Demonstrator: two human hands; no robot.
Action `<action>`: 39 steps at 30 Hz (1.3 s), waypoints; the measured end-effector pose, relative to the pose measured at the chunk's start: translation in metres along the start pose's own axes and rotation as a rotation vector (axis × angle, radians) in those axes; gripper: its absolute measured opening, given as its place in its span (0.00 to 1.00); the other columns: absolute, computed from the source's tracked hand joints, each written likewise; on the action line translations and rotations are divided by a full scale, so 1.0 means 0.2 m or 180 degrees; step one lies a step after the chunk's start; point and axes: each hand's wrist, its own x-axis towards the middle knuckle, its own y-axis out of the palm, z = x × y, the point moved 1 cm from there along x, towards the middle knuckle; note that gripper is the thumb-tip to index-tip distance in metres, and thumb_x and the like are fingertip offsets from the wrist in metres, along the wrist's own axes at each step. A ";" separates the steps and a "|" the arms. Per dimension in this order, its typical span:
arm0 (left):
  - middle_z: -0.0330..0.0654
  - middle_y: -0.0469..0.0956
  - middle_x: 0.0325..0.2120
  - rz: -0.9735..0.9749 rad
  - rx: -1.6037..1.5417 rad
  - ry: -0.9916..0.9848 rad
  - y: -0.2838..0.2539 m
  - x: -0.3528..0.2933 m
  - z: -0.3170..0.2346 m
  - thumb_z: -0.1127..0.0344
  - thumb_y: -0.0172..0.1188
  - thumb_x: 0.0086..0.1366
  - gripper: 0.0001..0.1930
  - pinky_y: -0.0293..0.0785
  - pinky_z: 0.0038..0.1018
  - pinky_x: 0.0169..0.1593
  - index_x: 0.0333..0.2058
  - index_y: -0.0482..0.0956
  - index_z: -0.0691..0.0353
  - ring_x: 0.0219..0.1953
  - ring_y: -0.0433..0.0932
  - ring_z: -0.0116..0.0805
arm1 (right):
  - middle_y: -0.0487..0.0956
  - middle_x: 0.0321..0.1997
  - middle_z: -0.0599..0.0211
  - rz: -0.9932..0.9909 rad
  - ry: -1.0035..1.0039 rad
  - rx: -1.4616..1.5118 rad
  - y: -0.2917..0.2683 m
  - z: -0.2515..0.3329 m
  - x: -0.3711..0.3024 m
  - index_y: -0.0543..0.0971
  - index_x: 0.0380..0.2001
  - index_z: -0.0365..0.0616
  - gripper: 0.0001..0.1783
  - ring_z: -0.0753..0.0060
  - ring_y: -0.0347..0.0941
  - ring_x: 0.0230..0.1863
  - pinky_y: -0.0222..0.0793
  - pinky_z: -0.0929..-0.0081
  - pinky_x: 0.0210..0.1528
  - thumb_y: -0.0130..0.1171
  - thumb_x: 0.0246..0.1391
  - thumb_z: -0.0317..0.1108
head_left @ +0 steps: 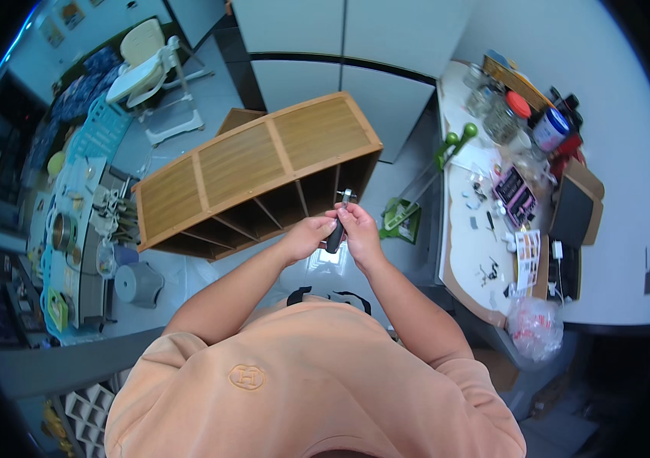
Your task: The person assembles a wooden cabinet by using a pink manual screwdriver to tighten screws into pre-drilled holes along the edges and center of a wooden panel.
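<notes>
In front of my body, both hands meet around a small tool with a dark handle and a shiny metal head that points away from me. My left hand closes on the handle from the left. My right hand grips it from the right, with finger and thumb near the metal head. The tool's exact kind is too small to make out. Just beyond my hands a wooden shelf unit lies tilted across the floor, its dark open compartments facing me.
A white table on the right holds jars, small black parts and a printed sheet. Beside it stand a green long-handled dustpan and broom. To the left are a grey stool, a high chair and a cluttered cart. White cabinet doors rise behind.
</notes>
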 end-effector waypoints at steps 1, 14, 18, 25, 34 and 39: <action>0.39 0.77 0.42 -0.0160 0.0283 -0.0016 -0.07 -0.04 0.01 0.55 0.44 0.71 0.18 0.71 0.28 0.48 0.49 0.73 0.61 0.44 0.75 0.28 | 0.78 0.39 0.61 0.0087 -0.0135 -0.0237 0.04 -0.03 0.02 0.71 0.46 0.41 0.13 0.75 0.76 0.37 0.74 0.78 0.38 0.50 0.62 0.35; 0.33 0.78 0.35 -0.0926 0.0539 -0.0052 -1.04 -0.05 0.07 0.60 0.49 0.69 0.14 0.69 0.20 0.40 0.46 0.76 0.60 0.36 0.73 0.22 | 0.74 0.29 0.67 -0.0893 0.0513 -0.0220 0.11 -0.15 0.37 0.67 0.48 0.45 0.15 0.77 0.71 0.22 0.72 0.78 0.23 0.50 0.59 0.35; 0.33 0.77 0.34 -0.0557 0.0593 0.0090 -1.07 0.18 -0.01 0.60 0.50 0.68 0.14 0.68 0.19 0.38 0.46 0.76 0.61 0.35 0.73 0.21 | 0.72 0.25 0.68 -0.1227 0.0223 -0.0519 0.04 -0.09 0.36 0.69 0.45 0.44 0.14 0.79 0.68 0.18 0.69 0.79 0.20 0.49 0.62 0.41; 0.35 0.78 0.35 -0.0089 0.0871 0.0040 -0.94 0.57 0.01 0.63 0.51 0.67 0.13 0.69 0.20 0.40 0.46 0.76 0.63 0.36 0.73 0.23 | 0.73 0.22 0.69 -0.1764 0.0137 -0.0882 -0.29 0.05 0.44 0.69 0.32 0.43 0.12 0.80 0.68 0.17 0.67 0.81 0.19 0.47 0.63 0.41; 0.48 0.78 0.40 -0.0928 0.2365 0.0071 -0.81 1.06 0.07 0.63 0.57 0.62 0.15 0.71 0.31 0.49 0.46 0.76 0.61 0.44 0.77 0.41 | 0.76 0.25 0.67 -0.1491 0.0318 -0.2634 -0.87 0.14 1.06 0.76 0.40 0.39 0.11 0.78 0.71 0.26 0.68 0.80 0.31 0.55 0.57 0.34; 0.47 0.67 0.55 -0.0934 0.2973 0.0280 -0.74 1.28 0.04 0.61 0.63 0.56 0.27 0.64 0.37 0.59 0.54 0.68 0.55 0.57 0.65 0.48 | 0.79 0.32 0.59 -0.0522 -0.0593 -0.4298 -1.05 0.13 1.37 0.78 0.42 0.44 0.14 0.55 0.75 0.32 0.70 0.67 0.37 0.61 0.51 0.36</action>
